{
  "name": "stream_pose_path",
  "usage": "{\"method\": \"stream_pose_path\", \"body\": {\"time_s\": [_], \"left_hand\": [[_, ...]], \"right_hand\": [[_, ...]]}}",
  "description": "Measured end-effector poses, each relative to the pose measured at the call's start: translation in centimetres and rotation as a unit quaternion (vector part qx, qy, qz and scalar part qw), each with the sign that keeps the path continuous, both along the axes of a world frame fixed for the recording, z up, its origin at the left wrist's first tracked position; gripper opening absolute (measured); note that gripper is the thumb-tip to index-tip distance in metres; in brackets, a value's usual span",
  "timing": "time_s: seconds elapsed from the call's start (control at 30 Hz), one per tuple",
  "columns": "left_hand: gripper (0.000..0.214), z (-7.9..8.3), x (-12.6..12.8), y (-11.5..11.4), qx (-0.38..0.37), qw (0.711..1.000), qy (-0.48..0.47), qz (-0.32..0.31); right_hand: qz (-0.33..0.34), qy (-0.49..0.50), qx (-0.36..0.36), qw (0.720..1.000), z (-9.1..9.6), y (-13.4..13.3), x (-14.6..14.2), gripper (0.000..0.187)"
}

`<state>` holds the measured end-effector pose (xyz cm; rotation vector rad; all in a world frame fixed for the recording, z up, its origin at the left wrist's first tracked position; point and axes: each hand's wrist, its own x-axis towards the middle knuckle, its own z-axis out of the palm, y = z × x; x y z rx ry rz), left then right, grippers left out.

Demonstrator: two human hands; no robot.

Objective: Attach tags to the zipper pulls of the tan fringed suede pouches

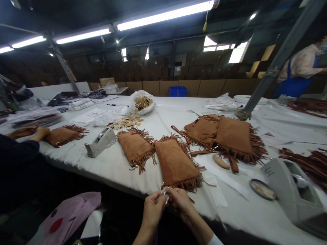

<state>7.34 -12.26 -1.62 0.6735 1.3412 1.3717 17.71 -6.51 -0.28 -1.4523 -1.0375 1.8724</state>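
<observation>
My left hand [152,208] and my right hand [180,200] meet at the near edge of the white table [163,115], fingers pinched together on a small clear, shiny piece [165,194] that I cannot name. Just beyond them lies a brown suede fringed pouch [176,165], its fringe touching my right fingers. A second pouch [135,146] lies to its left. A pile of larger pouches [224,136] sits further right.
A grey tape dispenser [293,194] stands at the right, another [100,142] at the left. A co-worker's hand [39,133] rests by a pouch [62,134] on the left. A bag of tags [141,102] lies at the back. A person in a blue apron [296,75] stands far right.
</observation>
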Motion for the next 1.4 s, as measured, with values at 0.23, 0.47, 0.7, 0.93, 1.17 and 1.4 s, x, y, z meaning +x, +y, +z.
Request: {"method": "stream_pose_path", "body": {"time_s": [0.23,0.47,0.7,0.93,1.17,1.4], "left_hand": [[0.051,1.4,0.1,-0.2,-0.014,1.000,0.000,0.018],[0.050,0.2,0.1,0.0,0.000,1.000,-0.003,0.022],[0.036,1.2,0.6,-0.7,0.034,0.990,0.130,0.036],[0.030,0.8,0.3,-2.0,0.076,0.942,0.326,-0.030],[0.032,1.4,-0.3,-2.4,0.071,0.911,0.394,-0.095],[0.048,1.6,0.7,-1.7,-0.011,0.988,0.144,-0.052]], "right_hand": [[0.030,0.026,0.017,0.999,0.6,-0.1,0.6,0.024],[0.028,0.059,0.010,0.998,0.4,-0.4,0.6,0.026],[0.005,0.046,0.022,0.999,-0.4,-0.4,0.2,0.027],[0.023,0.077,0.010,0.997,0.1,-0.5,0.9,0.026],[0.067,0.082,0.053,0.993,-0.1,-0.2,1.4,0.039],[0.108,0.049,0.073,0.990,-1.3,0.0,1.5,0.046]]}}
